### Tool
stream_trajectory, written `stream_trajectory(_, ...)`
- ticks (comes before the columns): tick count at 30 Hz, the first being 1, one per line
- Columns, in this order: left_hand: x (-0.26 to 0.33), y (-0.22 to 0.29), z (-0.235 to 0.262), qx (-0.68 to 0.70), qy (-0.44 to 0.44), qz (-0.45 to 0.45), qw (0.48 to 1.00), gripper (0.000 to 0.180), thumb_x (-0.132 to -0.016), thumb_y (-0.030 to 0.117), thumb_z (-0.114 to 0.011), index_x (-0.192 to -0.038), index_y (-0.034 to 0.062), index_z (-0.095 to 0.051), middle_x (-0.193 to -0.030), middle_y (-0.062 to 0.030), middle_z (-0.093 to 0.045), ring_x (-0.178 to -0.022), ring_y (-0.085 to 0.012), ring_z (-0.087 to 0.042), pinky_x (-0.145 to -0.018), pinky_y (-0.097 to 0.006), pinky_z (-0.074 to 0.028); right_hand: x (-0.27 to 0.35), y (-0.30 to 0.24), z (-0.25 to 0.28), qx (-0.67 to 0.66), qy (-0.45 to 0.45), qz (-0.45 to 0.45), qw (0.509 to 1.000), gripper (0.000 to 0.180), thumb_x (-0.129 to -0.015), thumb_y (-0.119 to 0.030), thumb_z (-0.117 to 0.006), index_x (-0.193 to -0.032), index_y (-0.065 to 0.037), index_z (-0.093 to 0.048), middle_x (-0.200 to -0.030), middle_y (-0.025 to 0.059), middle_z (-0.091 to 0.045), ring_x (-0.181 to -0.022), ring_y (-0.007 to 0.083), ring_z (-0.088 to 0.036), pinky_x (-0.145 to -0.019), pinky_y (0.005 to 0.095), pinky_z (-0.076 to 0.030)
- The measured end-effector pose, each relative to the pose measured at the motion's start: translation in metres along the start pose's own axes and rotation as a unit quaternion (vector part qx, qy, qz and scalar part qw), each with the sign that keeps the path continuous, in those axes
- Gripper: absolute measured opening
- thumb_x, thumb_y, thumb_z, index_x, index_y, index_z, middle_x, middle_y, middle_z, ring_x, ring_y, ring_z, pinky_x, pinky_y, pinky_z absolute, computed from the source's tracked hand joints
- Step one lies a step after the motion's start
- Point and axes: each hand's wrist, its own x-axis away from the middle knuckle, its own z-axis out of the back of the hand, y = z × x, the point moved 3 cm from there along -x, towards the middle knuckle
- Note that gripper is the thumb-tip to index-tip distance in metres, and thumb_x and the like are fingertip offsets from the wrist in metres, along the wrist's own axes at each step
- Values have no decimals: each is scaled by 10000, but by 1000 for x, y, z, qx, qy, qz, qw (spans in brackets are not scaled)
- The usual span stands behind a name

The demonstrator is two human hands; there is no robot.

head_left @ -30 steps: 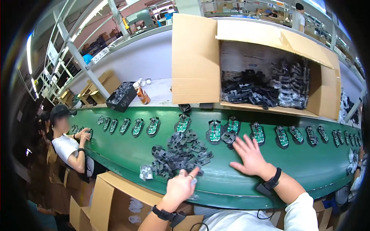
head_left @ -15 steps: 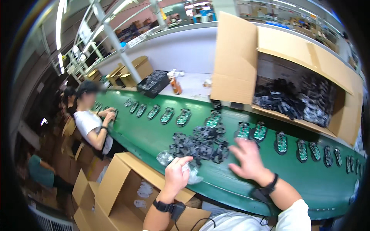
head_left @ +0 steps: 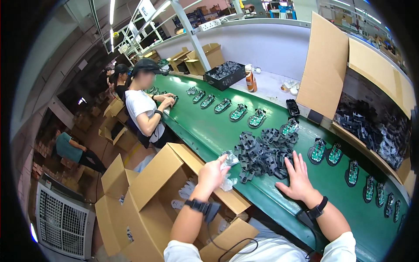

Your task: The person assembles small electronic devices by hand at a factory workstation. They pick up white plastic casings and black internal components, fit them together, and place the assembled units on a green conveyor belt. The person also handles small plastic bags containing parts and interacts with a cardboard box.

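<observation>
My left hand (head_left: 212, 174) is closed around a crumpled clear plastic bag (head_left: 228, 182), at the near edge of the green work surface. A bunched bit of the clear plastic sticks out past its fingers. To the right of it lies a heap of black plastic parts (head_left: 259, 155). My right hand (head_left: 299, 177) is open with fingers spread, at the heap's right edge; whether it touches the parts I cannot tell. Behind the heap a green circuit board in a black shell (head_left: 290, 126) is partly covered by it.
Circuit boards in black shells (head_left: 238, 112) form a row along the surface. An open carton (head_left: 152, 218) with pale plastic pieces stands below on the left; a large carton (head_left: 323, 65) with black parts is at the right. A black bin (head_left: 224, 75), spray can (head_left: 250, 79) and co-worker (head_left: 146, 105) are farther off.
The view has turned left, so the scene sits farther right. My right hand has come from beside the boards to the heap's edge. My left hand still grips the plastic bag.
</observation>
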Motion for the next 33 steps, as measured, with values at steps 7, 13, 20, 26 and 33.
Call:
stream_trajectory(7, -38, -6, -13, 120, 122, -5, 985, 237, -880, 286, -763, -867, 49, -770, -780, -181, -724, -739, -357, -715, -672, -409, -560, 40, -16, 35, -83, 13, 38, 996, 797, -827, -364, -777, -1459, -1, -455, -1558, 320, -321, -1420, 491, -370, -1162, 516, -353)
stream_trajectory(13, -52, 97, -14, 393, -10, -82, 916, 227, -941, 220, -719, -849, 13, -733, -753, -79, -707, -662, -183, -633, -630, -319, -500, -13, -25, 36, -270, 100, 23, 957, 894, -843, -366, -801, -1524, 8, -359, -1504, 285, -419, -1371, 389, -483, -1122, 456, -423)
stream_trajectory(20, -43, 134, -33, 655, -169, -55, 734, 193, -991, 175, -678, -930, -1, -728, -878, -35, -718, -755, -90, -614, -682, -249, -480, -24, 9, 18, -523, 157, -59, 835, 414, -879, -96, -802, -1237, -13, -612, -1017, 24, -683, -800, 37, -597, -687, 206, -520)
stream_trajectory(26, -30, 115, -38, 578, -194, -85, 788, 176, -978, 164, -686, -953, -5, -726, -827, -12, -711, -716, -71, -603, -655, -249, -486, -4, 23, 29, -774, 12, -192, 603, 205, -1044, -242, -578, -1128, -57, -607, -883, 3, -627, -632, 53, -499, -562, 206, -432)
stream_trajectory(33, -34, 124, -26, 477, -108, -124, 863, 160, -947, 143, -707, -996, -6, -741, -783, -11, -700, -714, -55, -598, -648, -251, -500, 6, 29, 44, -799, -14, -221, 559, 313, -1029, -353, -589, -1220, -108, -546, -1059, 70, -664, -827, 170, -641, -733, 323, -554)
